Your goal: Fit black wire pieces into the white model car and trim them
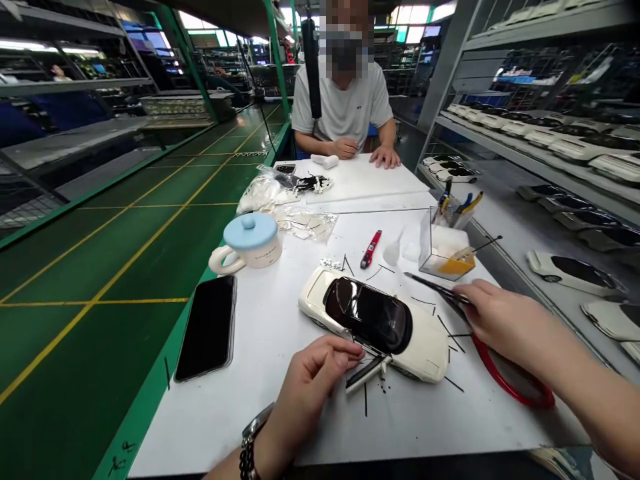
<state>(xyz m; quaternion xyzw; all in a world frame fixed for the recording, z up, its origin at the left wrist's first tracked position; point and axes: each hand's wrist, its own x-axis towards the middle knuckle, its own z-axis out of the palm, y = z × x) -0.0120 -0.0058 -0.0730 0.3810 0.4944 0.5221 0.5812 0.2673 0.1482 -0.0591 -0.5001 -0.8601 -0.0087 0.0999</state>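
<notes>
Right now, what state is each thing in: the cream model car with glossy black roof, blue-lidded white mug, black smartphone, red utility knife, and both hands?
Cream model car with glossy black roof: resting on table
Left hand: fingertips on the car's side
Right hand: holding black tweezers
Blue-lidded white mug: lid on
Black smartphone: flat, screen dark
Red utility knife: flat, blade hidden

Bare left hand (313, 383) and right hand (503, 317), forearms (565, 367) uncovered; on the left wrist, a silver metal watch band (257, 421) touching a black beaded bracelet (249, 455) just toward the elbow.
</notes>
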